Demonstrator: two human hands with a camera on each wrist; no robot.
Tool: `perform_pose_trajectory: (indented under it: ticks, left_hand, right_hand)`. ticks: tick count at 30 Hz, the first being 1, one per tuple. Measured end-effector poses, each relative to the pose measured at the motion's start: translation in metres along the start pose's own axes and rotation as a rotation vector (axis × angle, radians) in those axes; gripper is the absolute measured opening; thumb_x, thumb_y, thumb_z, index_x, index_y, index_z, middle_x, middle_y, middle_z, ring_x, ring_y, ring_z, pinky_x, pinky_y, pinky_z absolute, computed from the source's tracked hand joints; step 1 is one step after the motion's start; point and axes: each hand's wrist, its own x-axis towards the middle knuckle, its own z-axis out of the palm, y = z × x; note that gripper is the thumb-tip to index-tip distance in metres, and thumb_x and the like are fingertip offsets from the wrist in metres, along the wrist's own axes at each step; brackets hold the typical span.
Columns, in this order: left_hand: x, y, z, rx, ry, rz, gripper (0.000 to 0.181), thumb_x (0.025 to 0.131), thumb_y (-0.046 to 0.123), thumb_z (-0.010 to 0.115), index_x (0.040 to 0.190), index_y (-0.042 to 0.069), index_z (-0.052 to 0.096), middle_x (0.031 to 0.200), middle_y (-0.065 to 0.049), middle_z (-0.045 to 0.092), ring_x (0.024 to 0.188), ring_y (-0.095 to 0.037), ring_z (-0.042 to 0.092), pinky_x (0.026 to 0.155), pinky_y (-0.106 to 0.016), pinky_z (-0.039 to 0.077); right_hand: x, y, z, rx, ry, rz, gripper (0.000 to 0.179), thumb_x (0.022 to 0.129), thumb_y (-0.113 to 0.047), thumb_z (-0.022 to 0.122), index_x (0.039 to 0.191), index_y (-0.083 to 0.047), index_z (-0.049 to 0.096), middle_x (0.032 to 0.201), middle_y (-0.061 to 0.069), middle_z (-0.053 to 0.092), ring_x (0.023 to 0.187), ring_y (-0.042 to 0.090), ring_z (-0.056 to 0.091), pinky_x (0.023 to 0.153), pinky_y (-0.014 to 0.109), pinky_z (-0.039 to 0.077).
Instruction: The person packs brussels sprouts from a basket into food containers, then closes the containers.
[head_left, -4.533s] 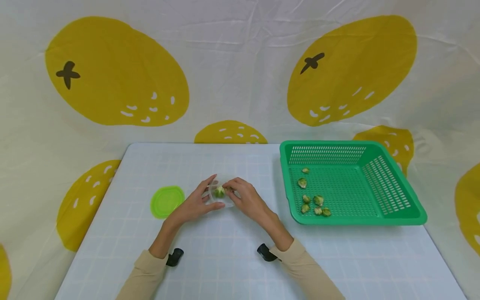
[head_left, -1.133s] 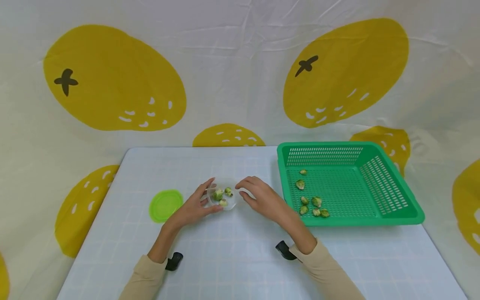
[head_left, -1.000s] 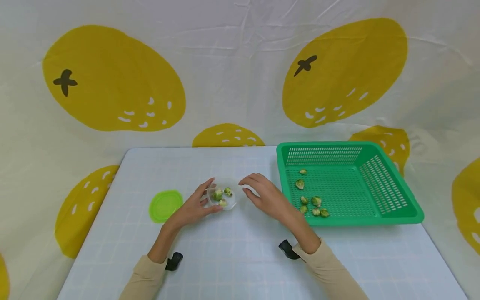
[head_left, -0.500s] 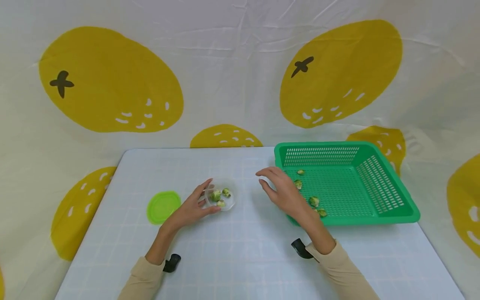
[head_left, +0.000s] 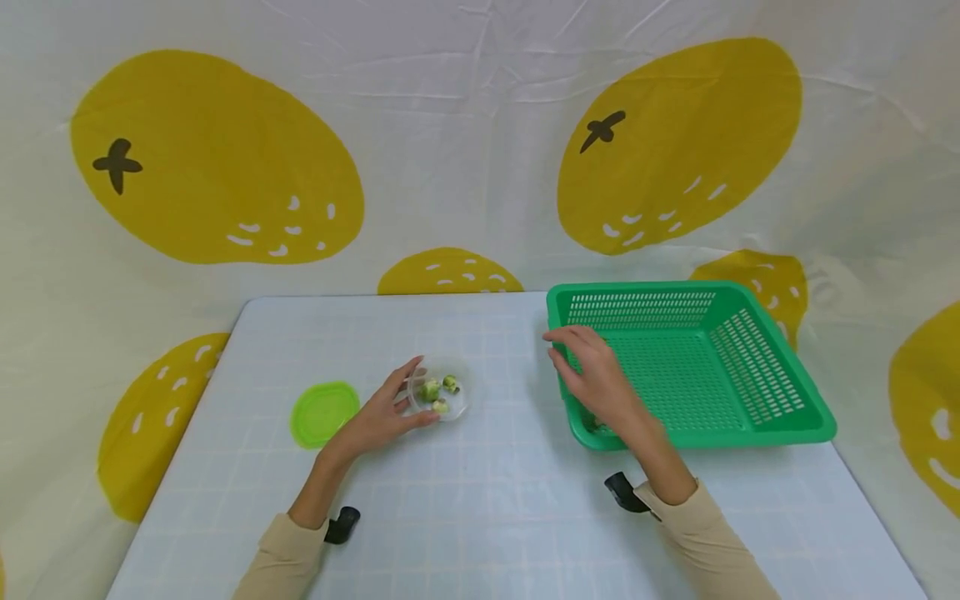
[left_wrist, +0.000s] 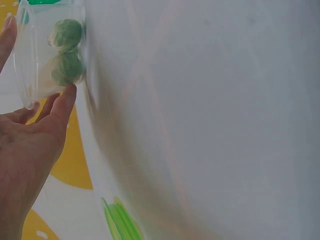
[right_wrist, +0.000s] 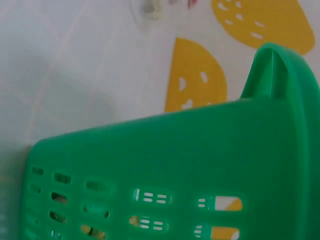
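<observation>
At the right basket (head_left: 678,367), your empty, parted right hand (head_left: 595,377) is arriving, leaving three sprouts (head_left: 431,390) in the cup (head_left: 459,407) your left hand (head_left: 381,420) is holding.

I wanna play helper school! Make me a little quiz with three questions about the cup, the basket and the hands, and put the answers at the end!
1. Count: in the head view, how many sprouts can you see in the clear cup?

2. True or false: in the head view, the green basket stands to the right of the cup.

3. Pick one: in the head view, the right hand hides part of which thing?
A) the cup
B) the basket
C) the bright green lid

Key:
1. Three
2. True
3. B
</observation>
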Motion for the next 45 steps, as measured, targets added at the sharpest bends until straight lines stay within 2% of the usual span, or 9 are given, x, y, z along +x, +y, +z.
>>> perform_pose_trajectory:
  ticks: [7, 23, 35, 45]
  left_hand:
    - [0.001, 0.001, 0.000, 0.001, -0.002, 0.001, 0.104, 0.088, 0.033, 0.084, 0.166, 0.020, 0.016, 0.169, -0.015, 0.015, 0.152, -0.040, 0.023, 0.118, -0.050, 0.034]
    - [0.002, -0.003, -0.002, -0.010, -0.005, 0.024, 0.103, 0.089, 0.033, 0.084, 0.166, 0.020, 0.017, 0.168, -0.015, 0.016, 0.152, -0.042, 0.022, 0.118, -0.051, 0.033]
    - [0.002, -0.002, -0.002, -0.007, -0.006, 0.030, 0.103, 0.089, 0.033, 0.083, 0.166, 0.020, 0.017, 0.168, -0.015, 0.017, 0.152, -0.041, 0.023, 0.119, -0.051, 0.032]
    - [0.001, 0.000, -0.001, -0.013, -0.005, 0.026, 0.104, 0.089, 0.031, 0.084, 0.166, 0.018, 0.016, 0.167, -0.015, 0.020, 0.151, -0.041, 0.024, 0.119, -0.052, 0.031]
  right_hand:
    - [-0.007, 0.016, -0.011, -0.017, 0.006, 0.022, 0.022, 0.090, 0.006, 0.074, 0.112, 0.003, 0.073, 0.113, 0.016, 0.070, 0.110, 0.033, 0.063, 0.091, 0.046, 0.055]
    - [-0.026, 0.042, -0.032, -0.104, -0.058, 0.099, 0.024, 0.088, 0.008, 0.076, 0.112, 0.004, 0.071, 0.111, 0.019, 0.069, 0.106, 0.037, 0.064, 0.087, 0.053, 0.057]
    - [-0.043, 0.056, -0.043, -0.123, -0.174, 0.126, 0.023, 0.089, 0.008, 0.075, 0.112, 0.005, 0.071, 0.110, 0.021, 0.069, 0.105, 0.039, 0.064, 0.085, 0.055, 0.057]
    - [-0.052, 0.062, -0.056, -0.141, -0.358, 0.213, 0.018, 0.092, 0.005, 0.073, 0.110, 0.007, 0.071, 0.108, 0.020, 0.067, 0.101, 0.041, 0.065, 0.082, 0.055, 0.057]
